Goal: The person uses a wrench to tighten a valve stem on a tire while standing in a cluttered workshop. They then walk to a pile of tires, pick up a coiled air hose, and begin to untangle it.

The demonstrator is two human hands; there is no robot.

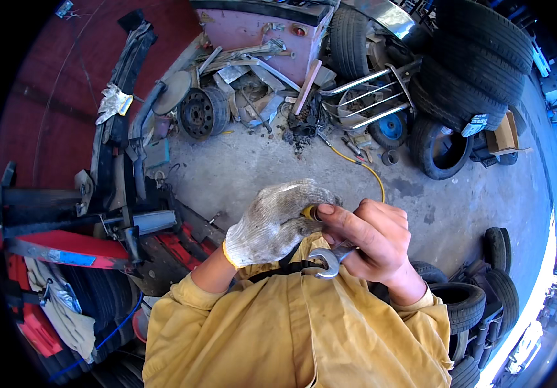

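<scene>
Ahead of my hands the concrete floor (246, 161) lies open, bounded at the far side by a heap of scrap metal (252, 81) against a pink cabinet (236, 32). A black-and-red machine (75, 249) closes in near my left forearm; tyres crowd the lower right, beside my right elbow.

My left hand (277, 223) is curled closed round a small yellow piece (308, 212), just in front of my chest; most of it is hidden, so I cannot tell what it is. My right hand (372, 236) is bare and clamped on an open-end wrench (334, 262), whose head pokes out below my fingers, while my forefinger and thumb reach to the yellow piece.

The knitted glove (252, 236) on my left is whitish, ribbed and grimy, with a yellow-edged cuff. The wrench is smooth grey metal with a C-shaped end. My jacket (259, 323) is creased tan cloth. A thin yellow hose (364, 165) curves over the rough floor.

I count one wrench; two gloves, one worn and a spare glove (115, 103) draped on the machine's upright; one bare black steel wheel (197, 115); one barred metal frame (382, 118); one cardboard box (505, 134); and at least three tyres in the tall stack (476, 64).
</scene>
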